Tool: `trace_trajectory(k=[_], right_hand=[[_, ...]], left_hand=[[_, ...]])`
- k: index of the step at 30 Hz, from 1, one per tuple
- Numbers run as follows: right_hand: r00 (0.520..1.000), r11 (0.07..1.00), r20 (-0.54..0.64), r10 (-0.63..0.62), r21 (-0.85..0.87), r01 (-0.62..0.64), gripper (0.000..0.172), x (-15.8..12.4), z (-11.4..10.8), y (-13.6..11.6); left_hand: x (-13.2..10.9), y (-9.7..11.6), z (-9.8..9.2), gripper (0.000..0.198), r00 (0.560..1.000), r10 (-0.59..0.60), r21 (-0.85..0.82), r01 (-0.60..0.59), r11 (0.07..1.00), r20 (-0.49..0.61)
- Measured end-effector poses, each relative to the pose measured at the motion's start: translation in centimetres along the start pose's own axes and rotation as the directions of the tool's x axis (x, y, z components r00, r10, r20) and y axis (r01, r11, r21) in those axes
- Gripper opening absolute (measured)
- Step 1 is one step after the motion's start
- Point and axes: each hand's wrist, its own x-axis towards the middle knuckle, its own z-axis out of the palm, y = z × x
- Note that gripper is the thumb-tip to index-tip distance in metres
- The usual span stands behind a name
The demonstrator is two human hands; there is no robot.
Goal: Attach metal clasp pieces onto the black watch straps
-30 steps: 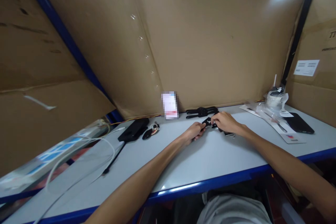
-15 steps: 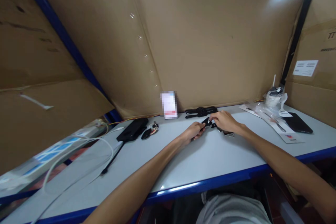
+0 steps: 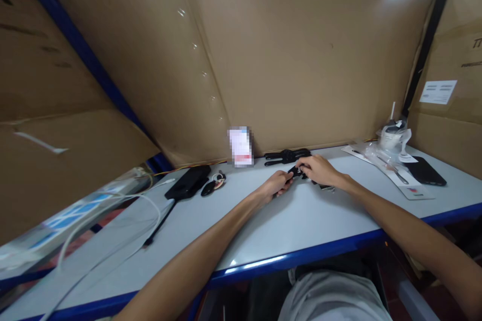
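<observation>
In the head view, my left hand (image 3: pixel 278 183) is closed around a small black object (image 3: pixel 295 171) with a shiny metal bit near its far end. The fingertips of my right hand (image 3: pixel 318 170) are pinched on that same end, so both hands meet there. What kind of object it is, I cannot make out. Under my right palm lies a dark piece with a metallic edge (image 3: pixel 327 188), partly covered by the hand. Just behind the hands is a flat black part with several arms (image 3: pixel 286 156).
A blurred-out phone-like screen (image 3: pixel 241 148) leans against the cardboard wall (image 3: pixel 286 60). Left of it are keys (image 3: pixel 213 185) and a black box-shaped device (image 3: pixel 188 182) with a cable. At right lie a packaging card (image 3: pixel 414 193), a black phone (image 3: pixel 425 170) and a lidded cup (image 3: pixel 390 140).
The view has tilted down slightly, so the scene sits a little higher. Both hands keep their hold on the black object, with only slight finger movement.
</observation>
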Motion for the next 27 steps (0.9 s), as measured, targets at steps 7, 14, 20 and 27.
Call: trace_trajectory(k=[7,14,20,27], right_hand=[[0.998,0.995,0.028,0.049,-0.087,-0.046,0.02,0.1,0.5,0.3],[1.0,1.0,-0.016,-0.005,-0.006,0.005,0.02,0.1,0.9,0.0],[0.999,0.998,-0.004,0.035,-0.055,-0.036,0.014,-0.1,1.1,-0.8],[0.999,0.998,-0.008,0.046,-0.052,-0.046,0.022,-0.2,1.3,-0.9]], left_hand=[[0.0,0.1,0.0,0.03,1.0,-0.003,0.022,0.003,1.0,0.002],[0.0,-0.1,0.0,0.034,1.0,0.015,0.025,-0.015,1.0,0.003],[0.0,-0.1,0.1,0.038,0.999,0.035,0.046,-0.036,0.998,0.017],[0.2,-0.3,0.1,0.036,1.0,0.021,0.085,-0.02,0.996,-0.009]])
